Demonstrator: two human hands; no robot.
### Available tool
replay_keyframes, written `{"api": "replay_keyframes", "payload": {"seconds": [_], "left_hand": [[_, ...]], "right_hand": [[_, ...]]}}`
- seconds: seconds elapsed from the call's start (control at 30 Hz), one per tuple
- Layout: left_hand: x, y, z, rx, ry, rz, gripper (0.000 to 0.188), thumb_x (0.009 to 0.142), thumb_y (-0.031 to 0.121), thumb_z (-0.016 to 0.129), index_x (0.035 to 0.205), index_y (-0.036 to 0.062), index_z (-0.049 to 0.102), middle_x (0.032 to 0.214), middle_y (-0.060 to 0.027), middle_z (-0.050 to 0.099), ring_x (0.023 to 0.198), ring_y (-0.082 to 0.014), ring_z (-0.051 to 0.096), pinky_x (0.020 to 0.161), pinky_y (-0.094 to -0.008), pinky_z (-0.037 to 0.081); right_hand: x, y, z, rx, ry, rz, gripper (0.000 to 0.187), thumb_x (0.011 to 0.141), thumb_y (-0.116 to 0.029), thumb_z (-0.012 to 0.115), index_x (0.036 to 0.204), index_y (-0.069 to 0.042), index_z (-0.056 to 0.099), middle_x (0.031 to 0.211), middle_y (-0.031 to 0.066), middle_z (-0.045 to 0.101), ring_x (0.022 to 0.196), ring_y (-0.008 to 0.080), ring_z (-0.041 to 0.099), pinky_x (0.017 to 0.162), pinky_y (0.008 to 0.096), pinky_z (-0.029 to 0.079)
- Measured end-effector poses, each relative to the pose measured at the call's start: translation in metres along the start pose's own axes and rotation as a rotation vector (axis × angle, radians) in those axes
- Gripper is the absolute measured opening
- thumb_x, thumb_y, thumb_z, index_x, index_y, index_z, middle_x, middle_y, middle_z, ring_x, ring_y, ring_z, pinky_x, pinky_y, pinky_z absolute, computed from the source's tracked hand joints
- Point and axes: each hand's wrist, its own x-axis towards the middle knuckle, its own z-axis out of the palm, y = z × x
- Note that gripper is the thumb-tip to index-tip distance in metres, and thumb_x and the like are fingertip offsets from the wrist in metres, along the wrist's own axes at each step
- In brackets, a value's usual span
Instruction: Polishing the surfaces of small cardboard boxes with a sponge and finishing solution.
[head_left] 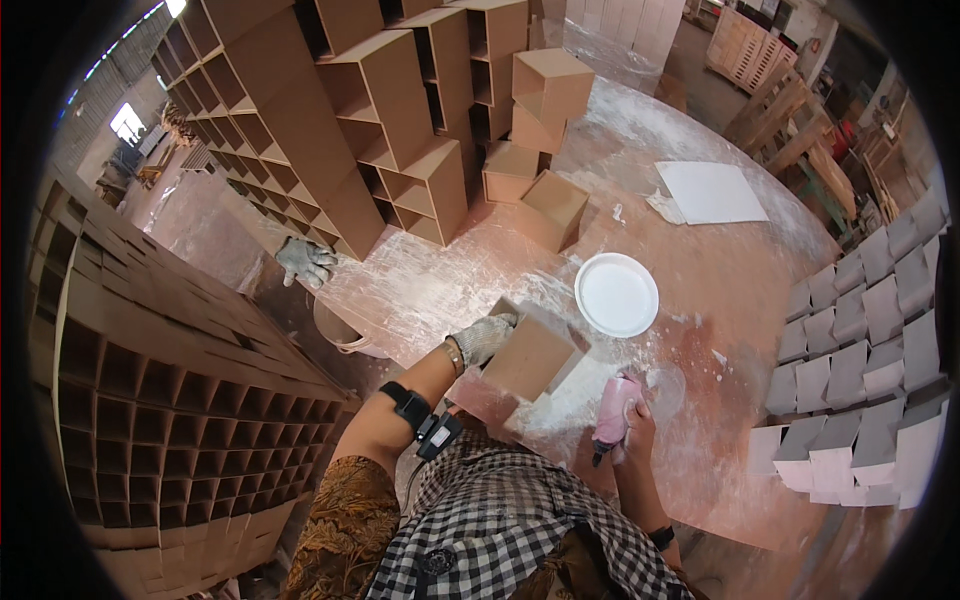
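Note:
My left hand, in a grey knit work glove, grips the upper left edge of an open brown fibreboard box. The box is tilted in front of my apron, and the glove hides part of its rim. To the right, my bare right hand is wrapped round a pink hand-held power tool with a dark tail end. A pale, see-through round blur shows beside the tool, apart from the box. Beyond the box, a round white lid or shallow dish lies on the dusty table.
Brown boxes stand stacked at the far left, with loose ones beside them. A grey glove lies at the table's left edge, near a bucket. A white sheet lies far right; grey-white boxes are piled right.

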Motion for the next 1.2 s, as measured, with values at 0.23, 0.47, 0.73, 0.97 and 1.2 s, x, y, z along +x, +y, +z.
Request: {"api": "replay_keyframes", "payload": {"seconds": [0.23,0.47,0.73,0.97,1.2], "left_hand": [[0.037,0.007,-0.025,-0.486,-0.145,-0.282,0.033,0.088,0.028,0.052,0.109,0.0042,0.06,0.107,-0.0142,0.062,0.096,-0.0278,0.06,0.083,-0.0343,0.047],[0.049,-0.003,-0.026,-0.672,-0.147,-0.388,0.032,0.089,0.027,0.051,0.11,0.0044,0.06,0.107,-0.0132,0.062,0.096,-0.0264,0.059,0.082,-0.0339,0.047],[0.057,0.003,-0.013,-0.861,-0.066,-0.447,0.031,0.09,0.026,0.049,0.11,0.0046,0.06,0.106,-0.0119,0.062,0.095,-0.0248,0.059,0.082,-0.0334,0.048],[0.051,0.011,0.013,-1.114,0.033,-0.523,0.03,0.091,0.025,0.048,0.11,0.0048,0.059,0.105,-0.0109,0.062,0.094,-0.0235,0.059,0.081,-0.033,0.048],[0.047,0.017,0.025,-1.423,0.091,-0.679,0.029,0.091,0.024,0.047,0.11,0.0049,0.059,0.105,-0.0098,0.062,0.093,-0.0221,0.059,0.081,-0.0326,0.048]], "right_hand": [[0.017,0.003,0.011,-0.65,-0.117,-0.354,0.033,0.079,0.002,0.058,0.112,0.006,0.058,0.105,0.0124,0.063,0.095,0.0188,0.06,0.086,0.0287,0.044],[0.014,-0.01,0.051,-1.02,-0.242,-0.499,0.04,0.072,0.005,0.057,0.111,-0.003,0.062,0.097,0.0129,0.063,0.088,0.0221,0.06,0.079,0.03,0.047],[0.046,-0.016,0.105,-1.602,-0.094,-0.998,0.03,0.068,-0.006,0.059,0.098,-0.006,0.064,0.083,0.0115,0.057,0.077,0.0283,0.056,0.062,0.041,0.046],[0.032,-0.016,0.098,-1.674,-0.293,-1.053,0.036,0.062,-0.009,0.061,0.098,-0.006,0.063,0.092,0.0111,0.059,0.082,0.0291,0.056,0.062,0.0421,0.045],[0.039,-0.025,0.107,-1.872,-0.272,-0.988,0.041,0.059,-0.01,0.06,0.1,-0.005,0.062,0.094,0.0121,0.06,0.082,0.0272,0.056,0.06,0.0375,0.044]]}}
